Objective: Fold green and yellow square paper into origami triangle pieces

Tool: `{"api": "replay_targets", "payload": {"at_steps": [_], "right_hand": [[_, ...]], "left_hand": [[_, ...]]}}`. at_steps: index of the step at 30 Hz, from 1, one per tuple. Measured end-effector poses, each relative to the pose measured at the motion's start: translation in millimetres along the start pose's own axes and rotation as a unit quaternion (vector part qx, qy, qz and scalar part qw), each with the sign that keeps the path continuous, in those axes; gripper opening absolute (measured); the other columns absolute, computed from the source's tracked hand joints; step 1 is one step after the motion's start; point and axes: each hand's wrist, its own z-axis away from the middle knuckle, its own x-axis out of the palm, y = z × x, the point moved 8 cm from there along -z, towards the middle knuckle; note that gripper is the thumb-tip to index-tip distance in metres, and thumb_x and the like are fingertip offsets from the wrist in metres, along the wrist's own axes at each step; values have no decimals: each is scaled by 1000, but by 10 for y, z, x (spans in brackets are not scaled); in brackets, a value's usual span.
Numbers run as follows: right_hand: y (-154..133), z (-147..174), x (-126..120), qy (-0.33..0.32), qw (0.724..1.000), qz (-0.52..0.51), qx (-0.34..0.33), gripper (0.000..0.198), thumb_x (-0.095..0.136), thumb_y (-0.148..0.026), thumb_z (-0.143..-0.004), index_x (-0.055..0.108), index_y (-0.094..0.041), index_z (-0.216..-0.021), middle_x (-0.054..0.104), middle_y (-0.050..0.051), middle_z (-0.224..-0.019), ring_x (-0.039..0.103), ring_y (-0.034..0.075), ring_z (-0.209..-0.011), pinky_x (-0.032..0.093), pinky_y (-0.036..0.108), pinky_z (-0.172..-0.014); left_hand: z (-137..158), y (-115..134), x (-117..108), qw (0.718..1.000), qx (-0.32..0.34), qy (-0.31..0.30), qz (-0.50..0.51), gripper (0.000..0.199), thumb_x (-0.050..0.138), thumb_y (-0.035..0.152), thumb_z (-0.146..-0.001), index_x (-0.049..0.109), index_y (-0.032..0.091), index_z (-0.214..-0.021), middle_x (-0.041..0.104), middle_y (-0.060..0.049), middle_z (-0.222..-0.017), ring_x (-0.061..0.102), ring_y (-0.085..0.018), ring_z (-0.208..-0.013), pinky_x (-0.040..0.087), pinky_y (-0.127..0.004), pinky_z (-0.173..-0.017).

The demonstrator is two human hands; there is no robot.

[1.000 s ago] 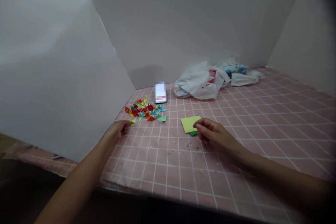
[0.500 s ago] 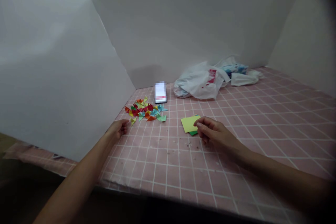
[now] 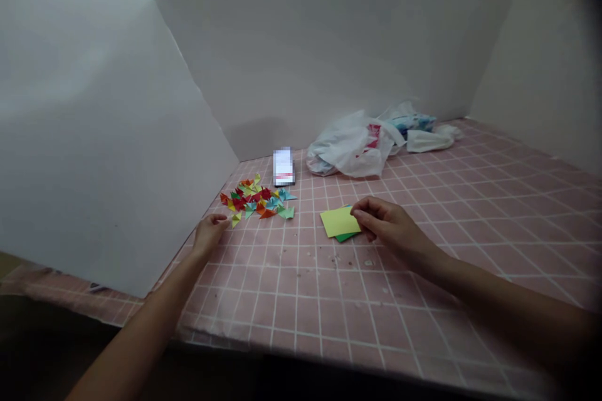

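A single sheet of yellow square paper (image 3: 337, 222) lies on top of green and blue sheets. My right hand (image 3: 388, 225) is closed at its upper right corner, thumb and fingertips pinching it. On the left, my left hand (image 3: 210, 233) is beside a small yellow folded paper crane (image 3: 236, 219). Its fingers are loosely bent and slightly apart, with nothing visible between them. Behind that crane is a loose pile of folded paper cranes (image 3: 256, 197) in red, orange, yellow, green and light blue.
A lit phone (image 3: 283, 167) leans upright behind the cranes. Crumpled white plastic bags (image 3: 352, 147) lie at the back. White panels (image 3: 108, 125) wall in the left, back and right. Small crumbs dot the pink checked tablecloth (image 3: 301, 301).
My left hand's fingers have loosened and straightened a little beside the yellow crane. My right hand has shifted slightly at the yellow paper's corner. The whole view has moved slightly.
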Motion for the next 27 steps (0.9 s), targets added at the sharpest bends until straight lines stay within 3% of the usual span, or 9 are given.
{"api": "replay_targets", "payload": {"at_steps": [4, 7, 11, 13, 17, 21, 27], "right_hand": [[-24, 10, 15, -3, 1000, 3, -2, 26, 63, -45, -81, 57, -20, -79, 52, -1, -70, 44, 12, -56, 35, 27, -51], [-24, 10, 28, -10, 1000, 2, -12, 25, 63, -44, -82, 57, -20, -79, 50, -2, -70, 43, 11, -55, 34, 27, -51], [1, -6, 27, -14, 1000, 6, -19, 23, 62, -42, -84, 57, -20, -80, 50, -2, -71, 43, 11, -56, 34, 27, -52], [17, -11, 28, -17, 1000, 8, -19, 23, 61, -42, -85, 57, -20, -81, 50, -2, -71, 44, 11, -56, 35, 27, -52], [35, -8, 31, -21, 1000, 12, -15, 23, 61, -42, -86, 56, -20, -81, 50, -2, -71, 44, 11, -57, 35, 27, -53], [30, -7, 40, -20, 1000, 11, -13, 22, 61, -40, -86, 56, -20, -79, 49, -2, -72, 44, 11, -58, 34, 27, -53], [63, -37, 41, -23, 999, 15, -27, 22, 61, -40, -86, 56, -19, -80, 50, -1, -72, 44, 12, -59, 34, 26, -53]], "left_hand": [[-7, 107, 12, 995, 55, 31, -78, 16, 80, 22, -70, 73, 18, -83, 67, 0, -68, 67, -22, -74, 44, -27, -61], [-38, 118, 96, 991, 68, 19, -114, 11, 76, 24, -78, 72, 16, -85, 70, -2, -79, 67, -22, -80, 50, -29, -69], [-85, 76, 176, 987, 68, 4, -147, 28, 63, 34, -95, 64, 15, -115, 67, -9, -115, 67, -21, -96, 57, -42, -83], [-99, 62, 187, 985, 75, 8, -155, 26, 65, 33, -93, 65, 14, -112, 68, -8, -110, 66, -21, -94, 56, -41, -82], [-100, 80, 187, 984, 107, 25, -143, 13, 72, 25, -78, 70, 17, -89, 68, -3, -81, 63, -21, -78, 46, -31, -69], [-81, 137, 207, 984, 134, 18, -117, 8, 69, 26, -69, 70, 20, -74, 69, -2, -75, 63, -22, -74, 41, -29, -65], [-54, 177, 233, 986, 140, 11, -93, 20, 67, 31, -63, 70, 19, -80, 69, -2, -74, 62, -21, -71, 43, -28, -63]]}}
